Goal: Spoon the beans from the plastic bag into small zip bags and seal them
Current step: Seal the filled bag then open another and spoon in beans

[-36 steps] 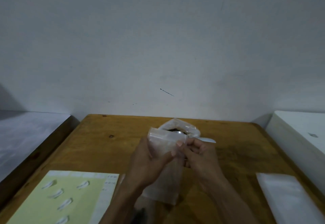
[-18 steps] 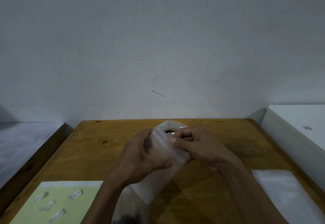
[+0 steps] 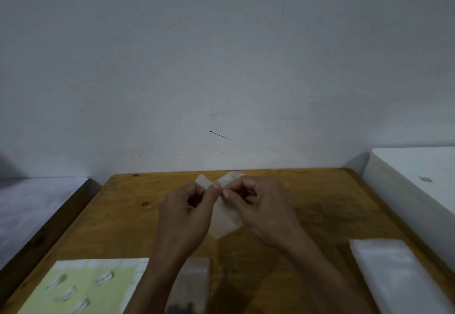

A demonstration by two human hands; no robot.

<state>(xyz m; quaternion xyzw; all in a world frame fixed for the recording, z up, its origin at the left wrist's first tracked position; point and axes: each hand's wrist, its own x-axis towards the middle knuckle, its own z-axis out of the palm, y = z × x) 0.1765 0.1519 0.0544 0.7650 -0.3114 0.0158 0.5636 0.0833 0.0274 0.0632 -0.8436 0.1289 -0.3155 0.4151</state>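
A small clear zip bag [image 3: 225, 217] hangs tilted above the middle of the wooden table [image 3: 320, 215]. My left hand [image 3: 187, 215] pinches its top edge on the left, and my right hand [image 3: 261, 205] pinches the top edge on the right, thumbs close together. The bag's two top corners stick up behind my fingers. Another clear zip bag [image 3: 194, 286] with dark beans at its bottom lies flat near the front edge, partly under my left forearm. The large bean bag and the spoon are hidden behind my hands.
A yellow sheet [image 3: 81, 286] with several white labels lies at the front left. A stack of empty clear bags [image 3: 394, 271] lies at the front right. A white box [image 3: 418, 180] stands to the right of the table, a grey surface [image 3: 29, 210] to the left.
Both hands have lifted the small bag and moved together at its top edge. The large bean bag seen behind them earlier is now covered.
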